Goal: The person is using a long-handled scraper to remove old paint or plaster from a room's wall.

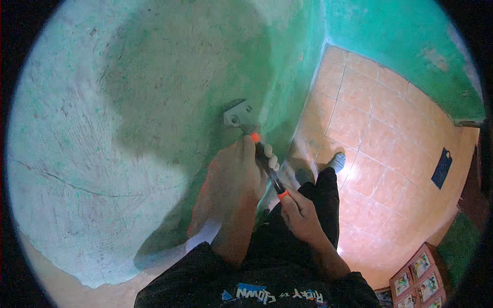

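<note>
A long-handled scraper (265, 160) with a black and orange grip and a wide pale metal head (238, 114) is held in both hands. Its blade edge points up and lies at the wall (67, 118), whose green paint is worn and scratched to whitish patches. My left hand (250, 161) is closed round the handle just below the head, fingertips showing on its right side. Lower down, my right hand (300, 210) is wrapped round the handle's end by the orange ring.
Orange floor tiles (354, 118) spread to the right, where my shoe (337, 161) stands. A dark blue flat piece (441, 168) lies farther right. A brighter green wall (400, 46) meets the scraped one at a corner. A brown cabinet with pictures (421, 277) stands at lower right.
</note>
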`<action>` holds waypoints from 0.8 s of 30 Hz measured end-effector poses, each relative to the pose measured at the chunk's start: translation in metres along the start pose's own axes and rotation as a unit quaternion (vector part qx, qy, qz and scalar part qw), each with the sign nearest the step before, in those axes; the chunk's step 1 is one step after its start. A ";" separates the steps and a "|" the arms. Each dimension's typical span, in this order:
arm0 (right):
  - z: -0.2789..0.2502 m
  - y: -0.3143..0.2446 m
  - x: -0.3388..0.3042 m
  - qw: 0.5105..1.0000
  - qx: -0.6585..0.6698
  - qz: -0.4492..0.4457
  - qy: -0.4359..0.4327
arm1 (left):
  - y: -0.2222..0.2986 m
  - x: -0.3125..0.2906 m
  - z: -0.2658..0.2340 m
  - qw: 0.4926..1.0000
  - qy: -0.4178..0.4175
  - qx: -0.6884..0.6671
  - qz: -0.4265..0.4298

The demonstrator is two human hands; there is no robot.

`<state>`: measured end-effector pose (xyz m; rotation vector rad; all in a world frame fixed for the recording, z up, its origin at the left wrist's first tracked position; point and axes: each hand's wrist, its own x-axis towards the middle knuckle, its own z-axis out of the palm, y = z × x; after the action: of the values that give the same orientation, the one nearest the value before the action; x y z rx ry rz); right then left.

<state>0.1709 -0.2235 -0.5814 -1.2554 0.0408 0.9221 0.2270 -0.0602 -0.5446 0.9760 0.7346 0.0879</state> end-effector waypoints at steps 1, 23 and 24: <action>0.001 0.002 0.000 0.999 -0.016 -0.030 0.007 | 0.001 -0.002 0.003 1.000 0.024 -0.001 -0.007; -0.020 -0.017 0.013 0.998 -0.033 -0.058 0.015 | -0.001 0.016 0.025 0.999 0.010 -0.018 0.029; -0.020 -0.017 0.011 0.998 -0.032 -0.058 0.017 | -0.005 0.012 0.021 0.999 0.016 -0.014 0.033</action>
<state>0.1976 -0.2334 -0.5808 -1.3181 -0.0344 0.8075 0.2471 -0.0737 -0.5475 0.9739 0.7290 0.1704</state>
